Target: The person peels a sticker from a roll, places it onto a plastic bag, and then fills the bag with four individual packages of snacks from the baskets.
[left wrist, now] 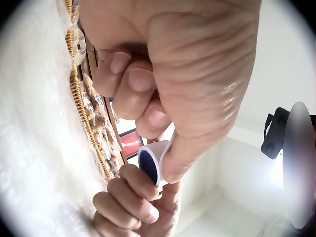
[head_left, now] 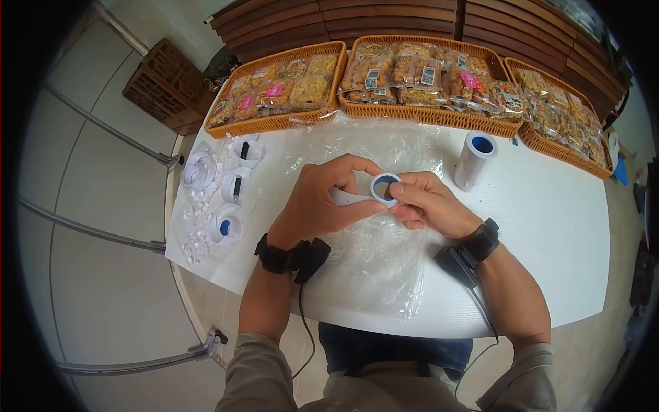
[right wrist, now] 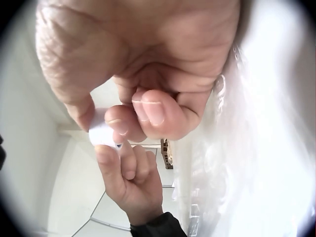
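Note:
Between the two hands, over the middle of the white table, is a small roll of white label tape [head_left: 377,196] with a blue core. My right hand [head_left: 439,204] pinches the roll's right side, its thumb over the core opening. My left hand [head_left: 307,198] pinches the roll's left side by the loose strip [head_left: 344,198], which runs back under its fingers. In the left wrist view, the left thumb presses the white outside of the roll [left wrist: 157,147]. The right wrist view has the roll [right wrist: 100,129] between fingertips of both hands.
A clear plastic sheet [head_left: 374,264] lies under the hands. A larger white roll [head_left: 472,166] stands at the right. At the left are used rolls [head_left: 199,172], black pens [head_left: 237,189] and paper scraps. Wicker baskets [head_left: 274,123] of bagged snacks line the back.

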`<state>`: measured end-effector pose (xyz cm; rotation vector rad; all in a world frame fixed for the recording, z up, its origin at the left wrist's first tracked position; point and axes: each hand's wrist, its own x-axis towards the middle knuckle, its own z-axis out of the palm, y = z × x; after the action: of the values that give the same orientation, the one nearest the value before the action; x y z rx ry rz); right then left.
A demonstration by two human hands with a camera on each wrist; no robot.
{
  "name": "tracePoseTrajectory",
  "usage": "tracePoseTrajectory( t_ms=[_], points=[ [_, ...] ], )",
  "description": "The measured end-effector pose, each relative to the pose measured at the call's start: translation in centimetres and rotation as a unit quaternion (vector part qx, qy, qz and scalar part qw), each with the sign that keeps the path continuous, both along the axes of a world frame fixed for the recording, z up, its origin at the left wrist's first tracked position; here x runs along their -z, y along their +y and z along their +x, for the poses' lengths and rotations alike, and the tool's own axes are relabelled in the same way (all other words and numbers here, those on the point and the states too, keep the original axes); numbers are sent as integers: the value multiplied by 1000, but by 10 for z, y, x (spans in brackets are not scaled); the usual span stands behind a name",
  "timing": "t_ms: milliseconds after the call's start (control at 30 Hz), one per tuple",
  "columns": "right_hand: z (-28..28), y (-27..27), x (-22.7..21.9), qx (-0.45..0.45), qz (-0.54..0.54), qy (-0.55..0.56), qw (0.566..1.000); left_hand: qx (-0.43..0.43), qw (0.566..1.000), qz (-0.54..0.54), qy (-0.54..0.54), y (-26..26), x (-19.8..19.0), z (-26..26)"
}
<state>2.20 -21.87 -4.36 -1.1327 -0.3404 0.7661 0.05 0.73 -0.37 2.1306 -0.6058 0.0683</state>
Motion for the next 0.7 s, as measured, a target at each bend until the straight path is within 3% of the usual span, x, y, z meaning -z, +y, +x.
tracePoseTrajectory(
  t_ms=[167, 267, 400, 567, 700],
  points=[
    [0, -1, 2, -1, 13, 15, 1000, 6, 999, 21, 29, 0, -4, -2],
    [1, -4, -4, 5, 15, 34, 999, 16, 998, -51, 37, -3, 1, -1],
    [2, -4, -2, 6, 13, 23, 1000, 38, 998, -57, 17, -1, 3, 5],
    [2, -5, -1, 0, 11, 26, 1000, 4, 982, -79, 171, -6, -14, -5],
    [2, -6, -4, -15, 24, 29, 999, 12, 988, -82, 127, 1, -4, -1]
  ],
)
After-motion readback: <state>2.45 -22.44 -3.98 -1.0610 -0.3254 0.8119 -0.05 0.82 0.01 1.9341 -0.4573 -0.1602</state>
